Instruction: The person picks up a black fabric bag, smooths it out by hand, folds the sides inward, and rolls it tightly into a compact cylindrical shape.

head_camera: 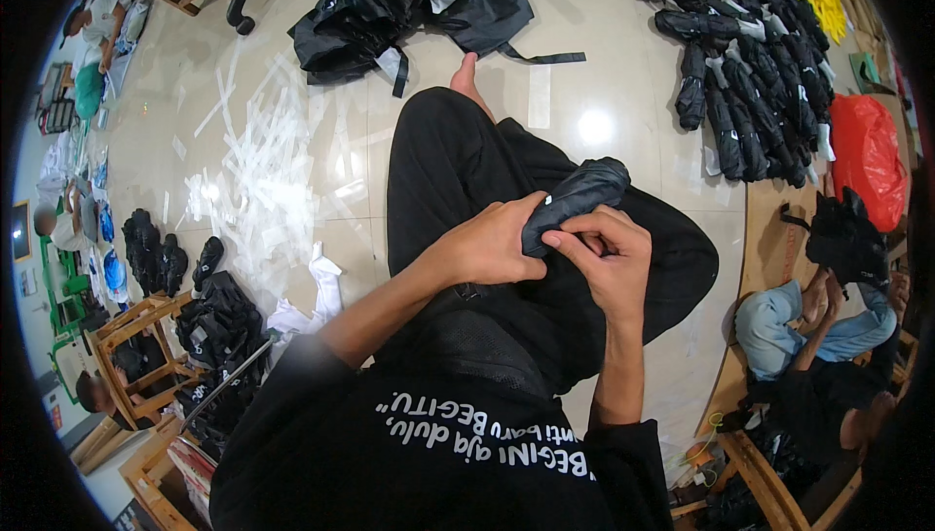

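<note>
A rolled black fabric bundle (584, 191) lies slantwise over my crossed legs. My left hand (497, 242) grips its lower left end, with the thumb along the top. At the near side of the same end, the thumb and index finger of my right hand (606, 246) pinch the fabric, the other fingers curled. The palm side of both hands is hidden. Beyond my foot sits a heap of loose black fabric bags (350, 27) with straps and white tags. Many similar rolled black bundles (760, 85) are piled on the floor at the upper right.
Translucent strips (256, 158) litter the tiled floor on the left. A white cloth (325, 286) lies near my left elbow. A red plastic bag (869, 158) and a seated co-worker (818, 341) holding black fabric are at the right. Wooden stools (139, 355) stand around.
</note>
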### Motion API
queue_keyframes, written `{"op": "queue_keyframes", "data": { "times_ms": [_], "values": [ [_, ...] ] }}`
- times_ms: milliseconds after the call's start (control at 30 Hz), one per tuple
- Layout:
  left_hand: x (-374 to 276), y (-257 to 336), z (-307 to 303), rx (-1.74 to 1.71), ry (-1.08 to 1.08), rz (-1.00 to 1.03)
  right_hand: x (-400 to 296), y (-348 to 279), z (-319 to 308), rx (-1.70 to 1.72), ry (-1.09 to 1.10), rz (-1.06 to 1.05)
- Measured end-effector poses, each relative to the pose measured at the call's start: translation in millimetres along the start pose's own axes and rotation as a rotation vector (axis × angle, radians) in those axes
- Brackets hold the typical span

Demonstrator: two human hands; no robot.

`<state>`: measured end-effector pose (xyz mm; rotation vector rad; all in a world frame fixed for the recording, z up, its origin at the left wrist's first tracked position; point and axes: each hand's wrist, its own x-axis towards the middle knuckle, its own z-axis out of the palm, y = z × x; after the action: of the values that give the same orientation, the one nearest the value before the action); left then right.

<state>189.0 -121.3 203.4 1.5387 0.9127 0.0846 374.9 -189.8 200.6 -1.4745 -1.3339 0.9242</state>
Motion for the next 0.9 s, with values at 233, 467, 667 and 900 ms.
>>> {"op": "queue_keyframes", "data": {
  "times_ms": [233,467,667,900],
  "values": [
    [2,-6,3,-0.361,-0.087,0.028,-3,17,13,0.307,0.228,-0.007],
    [15,-24,9,-1.015,-0.004,-0.004,-41,27,14,0.441,0.218,0.421],
    [28,-35,23,-1.191,0.24,0.002,-83,19,60,0.461,-0.236,0.554],
    [19,-52,37,-1.24,0.089,-0.068,-82,31,93,0.206,0.093,0.411]
  ]
}}
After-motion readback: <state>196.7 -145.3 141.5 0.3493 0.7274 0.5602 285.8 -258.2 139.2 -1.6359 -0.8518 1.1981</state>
